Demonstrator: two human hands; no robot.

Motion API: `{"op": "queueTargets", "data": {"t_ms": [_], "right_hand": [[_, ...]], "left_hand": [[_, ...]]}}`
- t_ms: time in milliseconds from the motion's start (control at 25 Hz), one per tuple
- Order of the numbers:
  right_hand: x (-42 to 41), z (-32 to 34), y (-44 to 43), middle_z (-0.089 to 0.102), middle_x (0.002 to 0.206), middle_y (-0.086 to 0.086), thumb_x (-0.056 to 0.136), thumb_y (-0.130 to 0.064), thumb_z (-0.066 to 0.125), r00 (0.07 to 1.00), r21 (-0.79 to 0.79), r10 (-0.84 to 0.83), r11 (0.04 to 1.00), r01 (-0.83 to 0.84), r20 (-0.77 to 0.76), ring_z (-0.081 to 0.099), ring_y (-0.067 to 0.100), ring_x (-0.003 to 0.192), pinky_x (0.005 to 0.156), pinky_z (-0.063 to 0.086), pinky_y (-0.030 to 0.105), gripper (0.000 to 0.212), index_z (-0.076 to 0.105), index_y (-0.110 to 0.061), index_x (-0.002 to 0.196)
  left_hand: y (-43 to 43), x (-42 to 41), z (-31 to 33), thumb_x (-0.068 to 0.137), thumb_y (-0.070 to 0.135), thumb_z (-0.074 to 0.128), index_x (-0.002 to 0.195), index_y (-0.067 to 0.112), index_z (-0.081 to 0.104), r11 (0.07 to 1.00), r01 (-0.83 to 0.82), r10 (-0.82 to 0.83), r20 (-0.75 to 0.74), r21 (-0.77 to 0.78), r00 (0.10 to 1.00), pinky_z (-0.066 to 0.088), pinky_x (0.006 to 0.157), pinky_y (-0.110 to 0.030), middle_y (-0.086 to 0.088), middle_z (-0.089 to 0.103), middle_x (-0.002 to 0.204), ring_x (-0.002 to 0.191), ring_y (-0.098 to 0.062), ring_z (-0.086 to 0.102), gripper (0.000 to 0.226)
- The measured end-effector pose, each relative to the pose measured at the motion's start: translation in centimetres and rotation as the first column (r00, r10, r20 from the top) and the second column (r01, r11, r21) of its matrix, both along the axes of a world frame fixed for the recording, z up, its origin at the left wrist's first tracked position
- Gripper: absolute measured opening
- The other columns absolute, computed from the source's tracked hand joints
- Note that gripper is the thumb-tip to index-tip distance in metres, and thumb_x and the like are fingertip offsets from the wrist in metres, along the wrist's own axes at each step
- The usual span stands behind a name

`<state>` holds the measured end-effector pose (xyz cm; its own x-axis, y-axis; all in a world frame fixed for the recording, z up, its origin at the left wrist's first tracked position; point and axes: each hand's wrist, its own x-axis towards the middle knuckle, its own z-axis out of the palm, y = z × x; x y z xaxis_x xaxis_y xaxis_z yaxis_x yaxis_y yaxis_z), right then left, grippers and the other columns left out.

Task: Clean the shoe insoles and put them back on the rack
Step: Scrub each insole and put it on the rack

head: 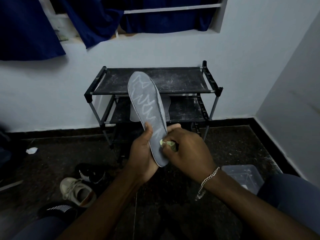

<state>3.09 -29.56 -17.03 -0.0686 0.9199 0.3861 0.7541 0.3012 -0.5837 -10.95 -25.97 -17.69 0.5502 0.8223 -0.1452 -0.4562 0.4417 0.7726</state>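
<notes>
Before the black rack (181, 80), the left hand (142, 153) gripped a grey insole (147, 104) by its heel end, toe tilted up. Against its lower surface the right hand (188, 151) pinched a small yellow-green cloth (167, 143). On the rack's lower shelf lay 1 more pale insole (167, 108).
</notes>
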Motion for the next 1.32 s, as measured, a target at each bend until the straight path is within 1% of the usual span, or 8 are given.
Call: {"op": "queueTargets", "data": {"t_ms": [120, 240, 440, 600, 760, 920, 1120, 1320], "right_hand": [[0.2, 0.3, 0.8, 0.068, 0.096, -0.009, 0.085, -0.037, 0.063, 0.998, 0.034, -0.042, 0.998, 0.043, -0.042, 0.067, 0.015, 0.086, 0.075, 0.056, 0.04, 0.017, 0.071, -0.024, 0.092], [-0.5, 0.2, 0.2, 0.067, 0.091, -0.006, 0.084, -0.033, 0.063, 0.999, 0.036, 0.037, 0.999, -0.036, -0.027, 0.066, 0.018, 0.082, 0.071, 0.055, 0.042, 0.015, 0.07, -0.02, 0.088], [0.1, 0.3, 0.7, 0.067, 0.094, -0.008, 0.085, -0.034, 0.063, 0.998, 0.049, -0.026, 0.998, 0.028, -0.05, 0.067, 0.015, 0.085, 0.074, 0.056, 0.041, 0.015, 0.071, -0.023, 0.091], [-0.6, 0.3, 0.1, 0.066, 0.09, -0.008, 0.082, -0.035, 0.061, 0.998, 0.03, 0.049, 0.998, -0.048, -0.038, 0.065, 0.017, 0.082, 0.071, 0.055, 0.042, 0.017, 0.07, -0.022, 0.087], [0.3, 0.5, 0.8, 0.066, 0.09, -0.008, 0.085, -0.034, 0.063, 0.996, 0.057, -0.04, 0.997, 0.045, -0.08, 0.065, 0.014, 0.08, 0.07, 0.055, 0.041, 0.015, 0.072, -0.022, 0.09], [-1.0, 0.6, -0.2, 0.064, 0.088, -0.008, 0.085, -0.03, 0.062, 0.993, 0.044, 0.091, 0.995, -0.088, -0.08, 0.064, 0.014, 0.079, 0.07, 0.054, 0.042, 0.014, 0.072, -0.02, 0.088], [0.4, 0.5, 0.8, 0.066, 0.089, -0.007, 0.086, -0.033, 0.064, 0.994, 0.056, -0.018, 0.998, 0.024, -0.105, 0.065, 0.014, 0.08, 0.071, 0.055, 0.041, 0.015, 0.073, -0.022, 0.091], [-0.8, 0.5, -0.3, 0.065, 0.088, -0.009, 0.085, -0.032, 0.062, 0.993, 0.027, 0.084, 0.996, -0.082, -0.085, 0.064, 0.015, 0.08, 0.071, 0.054, 0.042, 0.015, 0.072, -0.022, 0.089]], "left_hand": [[-0.2, 0.4, 0.1, 0.104, 0.054, 0.021, 0.128, 0.002, 0.061, 0.998, -0.04, 0.044, 0.083, -0.046, 0.996, 0.052, 0.1, -0.039, -0.02, 0.064, 0.129, 0.119, -0.028, 0.063, 0.07], [-0.2, 0.4, 0.1, 0.104, 0.055, 0.018, 0.137, -0.001, 0.052, 0.999, -0.015, 0.017, 0.065, -0.046, 0.998, 0.051, 0.102, -0.036, -0.019, 0.059, 0.137, 0.127, -0.028, 0.058, 0.073], [-0.4, 0.5, 0.4, 0.105, 0.051, 0.021, 0.125, 0.003, 0.064, 0.996, -0.055, 0.062, 0.099, -0.076, 0.993, 0.056, 0.094, -0.035, -0.017, 0.068, 0.123, 0.113, -0.025, 0.067, 0.067], [-0.2, 0.4, 0.4, 0.104, 0.055, 0.016, 0.138, -0.002, 0.049, 0.998, -0.012, 0.015, 0.057, -0.059, 0.998, 0.05, 0.103, -0.035, -0.018, 0.059, 0.137, 0.126, -0.026, 0.059, 0.074], [-0.6, 0.7, 0.3, 0.105, 0.05, 0.024, 0.13, 0.002, 0.057, 0.994, -0.052, 0.061, 0.101, -0.094, 0.993, 0.055, 0.095, -0.035, -0.017, 0.067, 0.124, 0.111, -0.025, 0.067, 0.064], [-0.3, 0.5, 0.1, 0.102, 0.057, 0.022, 0.143, 0.0, 0.046, 0.996, -0.027, 0.03, 0.035, -0.085, 0.999, 0.044, 0.11, -0.038, -0.018, 0.054, 0.143, 0.132, -0.027, 0.053, 0.074], [-0.6, 0.8, 0.1, 0.104, 0.05, 0.026, 0.117, 0.004, 0.072, 0.99, -0.067, 0.08, 0.102, -0.124, 0.992, 0.053, 0.098, -0.037, -0.018, 0.067, 0.123, 0.112, -0.025, 0.067, 0.066], [-0.4, 0.7, 0.0, 0.103, 0.054, 0.022, 0.138, 0.0, 0.05, 0.994, -0.031, 0.035, 0.033, -0.106, 0.999, 0.046, 0.107, -0.039, -0.018, 0.058, 0.139, 0.126, -0.027, 0.058, 0.071]]}}
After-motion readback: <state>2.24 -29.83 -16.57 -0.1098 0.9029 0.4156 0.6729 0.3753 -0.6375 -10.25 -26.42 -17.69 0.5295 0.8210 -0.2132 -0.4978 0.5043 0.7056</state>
